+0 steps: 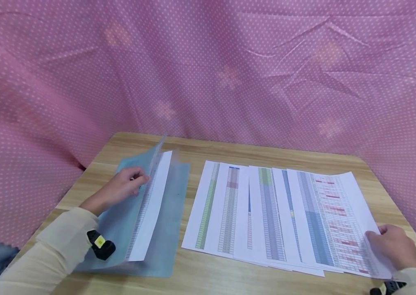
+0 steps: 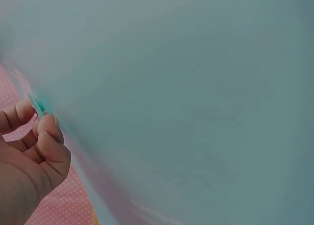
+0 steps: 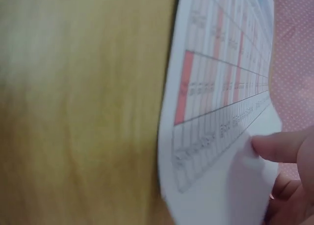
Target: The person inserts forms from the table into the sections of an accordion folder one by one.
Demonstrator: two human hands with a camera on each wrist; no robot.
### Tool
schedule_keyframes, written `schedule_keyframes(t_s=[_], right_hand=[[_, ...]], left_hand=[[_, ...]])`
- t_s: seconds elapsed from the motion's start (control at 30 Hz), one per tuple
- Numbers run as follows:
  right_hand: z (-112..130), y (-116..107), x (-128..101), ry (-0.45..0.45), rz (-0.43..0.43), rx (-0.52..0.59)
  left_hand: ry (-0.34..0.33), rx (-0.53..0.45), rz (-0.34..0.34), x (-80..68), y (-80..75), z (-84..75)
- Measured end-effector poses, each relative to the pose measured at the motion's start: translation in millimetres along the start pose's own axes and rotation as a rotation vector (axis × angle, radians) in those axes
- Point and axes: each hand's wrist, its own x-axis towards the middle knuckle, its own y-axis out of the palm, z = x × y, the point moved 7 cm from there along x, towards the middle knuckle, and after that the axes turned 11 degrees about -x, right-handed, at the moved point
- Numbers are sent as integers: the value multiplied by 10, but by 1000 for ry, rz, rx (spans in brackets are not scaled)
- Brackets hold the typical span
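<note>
A translucent blue-green plastic document folder point(image 1: 180, 213) lies at the left of the table, its upper flap raised. My left hand point(image 1: 128, 182) pinches that flap's edge at a small green snap button point(image 2: 38, 106), shown in the left wrist view. Inside the folder a white printed sheet point(image 1: 155, 209) stands tilted up with the flap. On the right, several printed sheets point(image 1: 200, 221) are fanned out, overlapping each other. My right hand point(image 1: 396, 248) holds the right edge of the rightmost sheet point(image 1: 335, 217) between thumb and fingers, with the thumb on its printed face.
Under everything is a light wooden table point(image 1: 208, 278) with rounded far corners. A strip of bare wood runs between the folder and the sheets. Pink dotted cloth point(image 1: 208, 82) hangs behind the table and along both sides.
</note>
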Motion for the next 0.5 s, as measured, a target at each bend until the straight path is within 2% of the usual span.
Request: schedule_keyframes(t_s=[0.27, 0.5], right_hand=[[25, -57, 24, -49, -56, 39], [95, -153, -42, -127, -116, 141]], left_hand=[[-6, 5, -11, -19, -3, 12], [-1, -8, -2, -27, 14, 30]])
